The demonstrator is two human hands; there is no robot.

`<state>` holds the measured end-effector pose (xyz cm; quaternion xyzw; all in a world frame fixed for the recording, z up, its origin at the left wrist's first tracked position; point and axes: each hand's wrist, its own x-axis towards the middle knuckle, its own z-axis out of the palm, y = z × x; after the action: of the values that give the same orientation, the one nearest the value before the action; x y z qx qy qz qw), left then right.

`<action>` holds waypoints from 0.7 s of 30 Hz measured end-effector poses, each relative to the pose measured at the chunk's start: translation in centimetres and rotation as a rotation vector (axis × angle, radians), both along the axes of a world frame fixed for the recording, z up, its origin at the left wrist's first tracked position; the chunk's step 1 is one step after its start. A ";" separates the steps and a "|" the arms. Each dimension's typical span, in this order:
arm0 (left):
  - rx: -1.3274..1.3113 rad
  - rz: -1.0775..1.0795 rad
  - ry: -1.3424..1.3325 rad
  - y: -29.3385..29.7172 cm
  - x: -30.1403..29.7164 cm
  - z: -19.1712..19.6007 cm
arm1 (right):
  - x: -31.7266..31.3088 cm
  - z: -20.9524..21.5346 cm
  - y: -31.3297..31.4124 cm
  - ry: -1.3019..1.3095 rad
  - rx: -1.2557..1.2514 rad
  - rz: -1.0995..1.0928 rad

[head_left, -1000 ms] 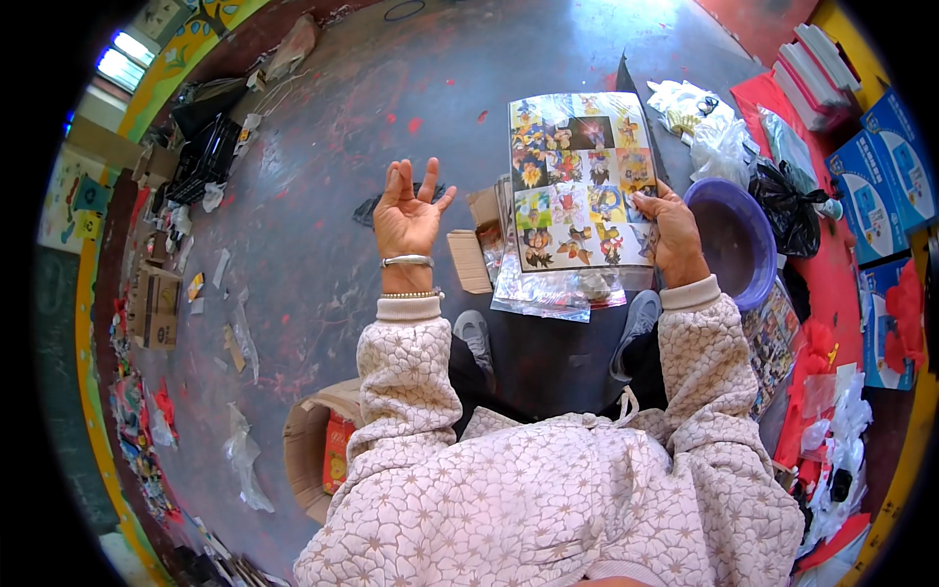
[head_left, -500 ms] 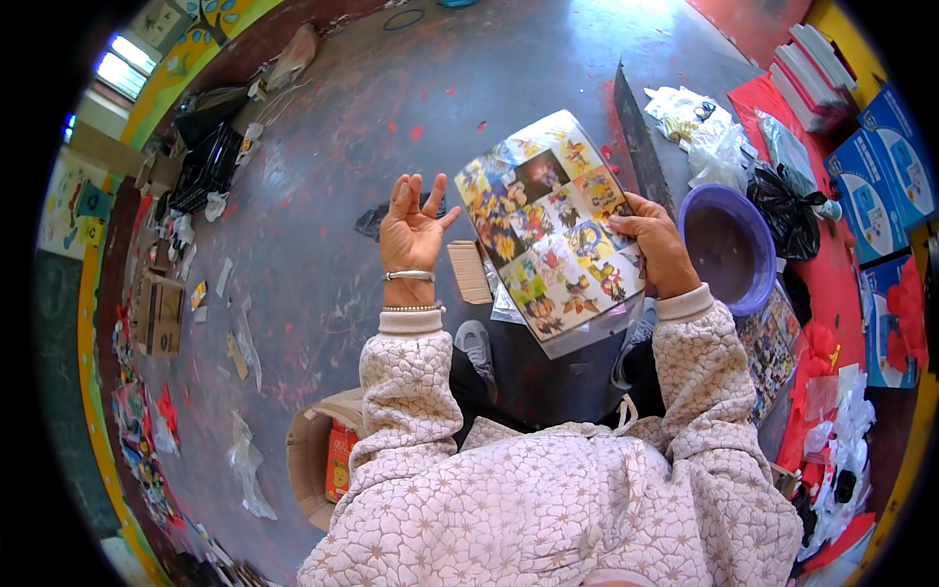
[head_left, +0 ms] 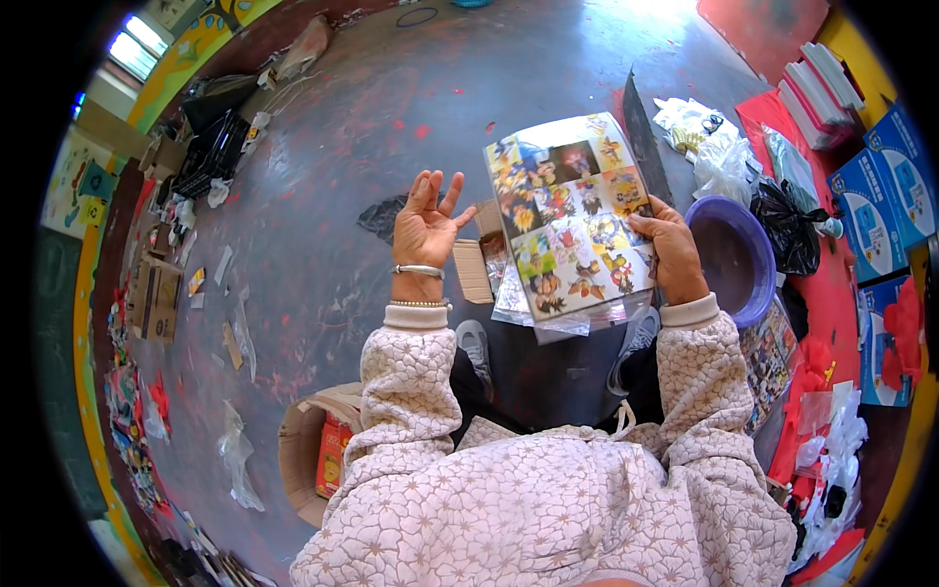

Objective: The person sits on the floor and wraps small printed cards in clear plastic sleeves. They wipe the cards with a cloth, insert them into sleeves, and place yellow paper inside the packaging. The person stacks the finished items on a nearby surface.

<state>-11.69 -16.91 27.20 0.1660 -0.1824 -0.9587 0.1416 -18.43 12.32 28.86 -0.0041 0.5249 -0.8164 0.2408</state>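
Observation:
My right hand (head_left: 675, 252) grips the right edge of a flat sheet of colourful cartoon pictures (head_left: 575, 220), thumb on its printed face. The sheet seems to sit in a clear plastic sleeve, which sticks out along its lower edge. Raised to the left of the sheet, my left hand (head_left: 427, 227) is open, palm up with fingers apart, and touches nothing. Beneath the sheet, partly hidden by it, stands an open cardboard box (head_left: 473, 269) with clear plastic packets at its edge.
A purple basin (head_left: 773, 264) of murky liquid stands at the right, near a black plastic bag (head_left: 785, 230) and blue boxes (head_left: 871, 210). An open carton (head_left: 303, 450) holding a red pack lies at lower left. Scraps and a clear plastic bag (head_left: 238, 455) litter the floor.
The sheet in my right hand has shifted right and turned more upright. My left hand has moved slightly right and stays open. More of the cardboard box now shows.

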 end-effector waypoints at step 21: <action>-0.213 -0.118 -0.186 0.3 -0.2 -1.6 | -0.1 1.0 1.3 -0.012 0.021 -0.098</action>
<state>-11.94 -16.65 25.56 0.2271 -0.3048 -0.9211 0.0843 -18.53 13.62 29.85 0.0290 0.5315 -0.8216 0.2040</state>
